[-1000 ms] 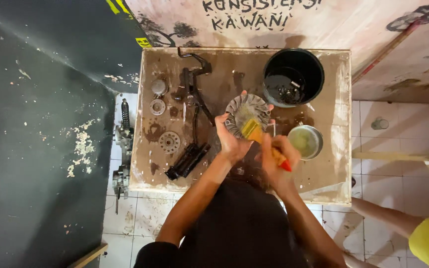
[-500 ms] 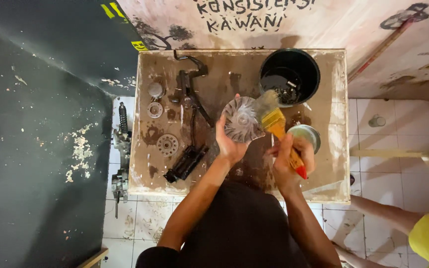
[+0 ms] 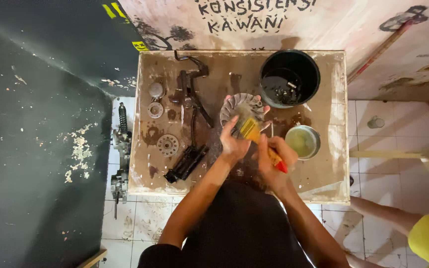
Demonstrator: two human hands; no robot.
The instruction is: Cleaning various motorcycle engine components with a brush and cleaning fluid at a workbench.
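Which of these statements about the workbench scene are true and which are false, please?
1. The left hand holds a round finned metal disc. True.
2. The right hand holds a screwdriver. False: it holds a paintbrush with a yellow ferrule and a red-tipped handle, its bristles on the disc.
3. The black bucket stands at the far right of the table. True.
4. The small metal bowl lies left of the hands. False: it sits to their right, holding a yellowish liquid.
5. A small round gear-like part lies on the table left of the hands. True.
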